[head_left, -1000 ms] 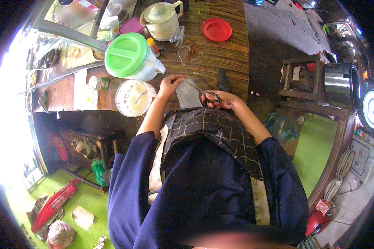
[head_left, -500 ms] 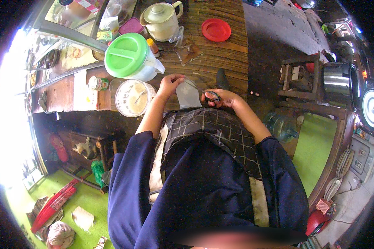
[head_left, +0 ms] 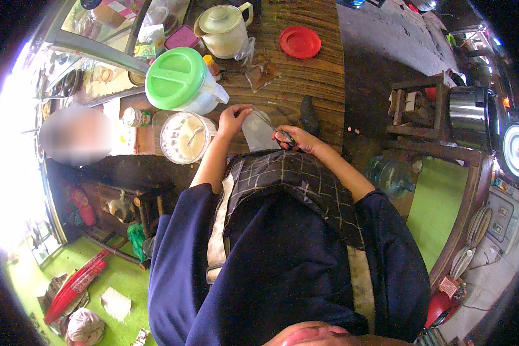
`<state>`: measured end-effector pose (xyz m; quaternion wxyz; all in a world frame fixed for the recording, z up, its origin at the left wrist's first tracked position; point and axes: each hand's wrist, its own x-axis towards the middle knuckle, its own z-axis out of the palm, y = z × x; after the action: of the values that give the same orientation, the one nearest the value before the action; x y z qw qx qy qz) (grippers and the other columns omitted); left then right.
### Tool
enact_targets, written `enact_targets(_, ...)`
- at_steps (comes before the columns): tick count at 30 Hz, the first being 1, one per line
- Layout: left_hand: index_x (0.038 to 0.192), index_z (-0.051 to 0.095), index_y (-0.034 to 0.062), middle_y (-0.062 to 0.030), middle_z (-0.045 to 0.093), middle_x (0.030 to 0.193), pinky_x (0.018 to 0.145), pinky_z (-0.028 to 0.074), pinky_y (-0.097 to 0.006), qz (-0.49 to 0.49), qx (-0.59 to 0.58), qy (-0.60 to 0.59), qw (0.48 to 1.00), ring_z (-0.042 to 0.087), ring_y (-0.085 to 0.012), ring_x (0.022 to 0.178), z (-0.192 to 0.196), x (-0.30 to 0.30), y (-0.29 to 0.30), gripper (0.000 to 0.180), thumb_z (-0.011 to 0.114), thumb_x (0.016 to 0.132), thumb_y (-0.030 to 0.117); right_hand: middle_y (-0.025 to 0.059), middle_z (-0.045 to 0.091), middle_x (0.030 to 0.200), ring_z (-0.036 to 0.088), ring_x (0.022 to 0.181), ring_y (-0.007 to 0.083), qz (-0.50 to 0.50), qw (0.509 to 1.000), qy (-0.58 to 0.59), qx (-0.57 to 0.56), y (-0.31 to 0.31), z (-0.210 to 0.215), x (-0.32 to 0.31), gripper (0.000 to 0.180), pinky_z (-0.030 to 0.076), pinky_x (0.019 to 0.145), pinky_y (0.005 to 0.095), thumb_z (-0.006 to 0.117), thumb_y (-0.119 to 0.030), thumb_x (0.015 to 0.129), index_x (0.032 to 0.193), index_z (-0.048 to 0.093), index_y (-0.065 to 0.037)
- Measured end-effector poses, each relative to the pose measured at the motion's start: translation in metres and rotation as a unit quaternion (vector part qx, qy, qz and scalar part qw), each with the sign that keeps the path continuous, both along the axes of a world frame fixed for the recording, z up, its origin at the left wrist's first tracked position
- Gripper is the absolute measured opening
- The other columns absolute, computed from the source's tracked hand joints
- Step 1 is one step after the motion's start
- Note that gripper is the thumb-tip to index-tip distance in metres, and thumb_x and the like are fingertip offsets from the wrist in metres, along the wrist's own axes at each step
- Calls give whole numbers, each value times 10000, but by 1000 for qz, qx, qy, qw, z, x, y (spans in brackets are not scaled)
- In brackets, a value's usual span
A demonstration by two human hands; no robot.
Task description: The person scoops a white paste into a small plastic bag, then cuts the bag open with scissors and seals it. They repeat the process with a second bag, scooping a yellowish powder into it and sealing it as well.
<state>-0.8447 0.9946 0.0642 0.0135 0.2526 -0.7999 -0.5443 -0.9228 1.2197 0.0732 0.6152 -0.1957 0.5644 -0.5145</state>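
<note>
My right hand grips a pair of scissors by the dark handles, the thin blades slanting toward my left hand. My left hand is closed in a pinch at the top of a whitish, see-through plastic piece, near the blade tips. Whether the blades touch the plastic is hard to make out. Left of my left hand stands a clear tub of pale granular stuff with a spoon in it. Behind it is a white pitcher with a green lid.
Farther back on the wooden table stand a cream pitcher, a red plate and a small plastic bag of brown stuff. A dark object lies right of the scissors. A can is at the left.
My right hand has shifted slightly left with the scissors, which are turned more steeply. My left hand has moved a little left, the plastic with it.
</note>
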Motion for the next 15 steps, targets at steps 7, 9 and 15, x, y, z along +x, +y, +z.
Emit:
enact_targets(7,1046,627,66,-66,655,818,675,466,-254,-15,9,-15,1000,595,-114,728,7,-1,8,313,653,769,211,-22,450,669,378,555,32,-160,986,26,-28,-7,1,-8,407,269,442,197,507,-497,841,991,519,-119)
enact_targets(9,1061,619,68,-77,654,827,690,466,-261,-31,-11,-35,999,597,-121,746,8,-1,9,324,646,769,207,-31,455,661,373,541,42,-184,981,-46,-49,-6,9,-17,442,265,449,196,514,-537,818,983,510,-127)
enact_targets(15,1004,641,72,-114,652,852,705,465,-291,-97,-45,15,994,602,-169,744,0,-5,-8,253,608,780,184,-38,473,620,361,497,37,8,990,-134,43,8,26,-29,511,249,430,184,496,-592,798,979,521,-115)
